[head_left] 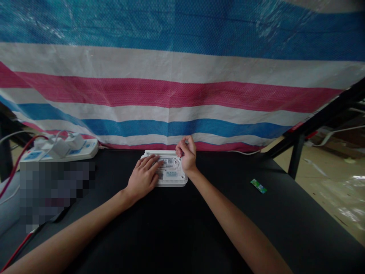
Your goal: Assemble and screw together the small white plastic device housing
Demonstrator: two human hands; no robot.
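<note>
A flat white device point(171, 180) with vent holes and printed labels lies on the black table point(159, 236). My left hand point(143, 177) rests on its left part, fingers spread over the surface. Above the device's right edge is my right hand point(187, 154), its fingers curled together. Whatever those fingers may hold is too small to make out. Part of the device's label side shows between the two hands.
A white power strip point(90, 148) with plugs stands at the back left, near red and white cables. A small green packet point(258, 186) lies on the right. Behind the table hangs a striped sheet point(171, 91). A pixelated area covers the left side.
</note>
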